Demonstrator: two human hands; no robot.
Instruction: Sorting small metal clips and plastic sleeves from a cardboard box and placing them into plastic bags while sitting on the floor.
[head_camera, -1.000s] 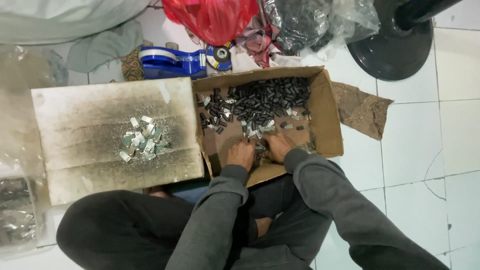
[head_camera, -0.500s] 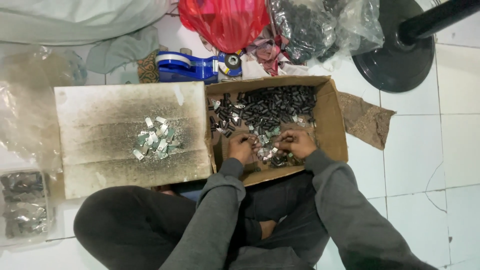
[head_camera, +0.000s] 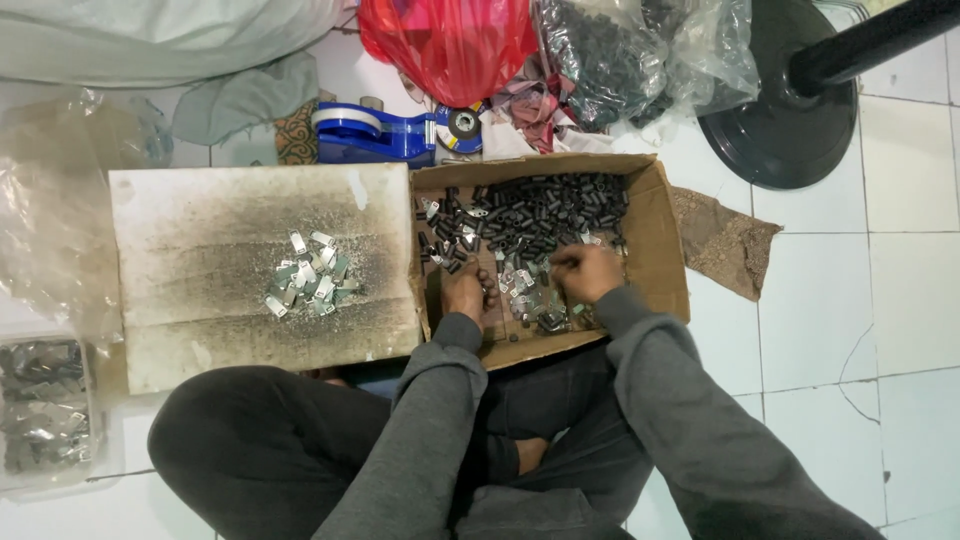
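Both hands are inside the cardboard box (head_camera: 668, 250). The left hand (head_camera: 465, 292) and the right hand (head_camera: 586, 272) curl down into the small metal clips (head_camera: 535, 300), fingers bent narrow; if they pinch a piece, I cannot tell, because the fingertips are hidden. Behind the clips lie many black tubes (head_camera: 540, 212).

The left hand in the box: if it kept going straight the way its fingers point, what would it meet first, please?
The left hand points up the picture, toward the box's far side. It would probably first meet the dark cylindrical pieces heaped inside the cardboard box, with a few silver metal clips mixed in; heights are hard to judge.
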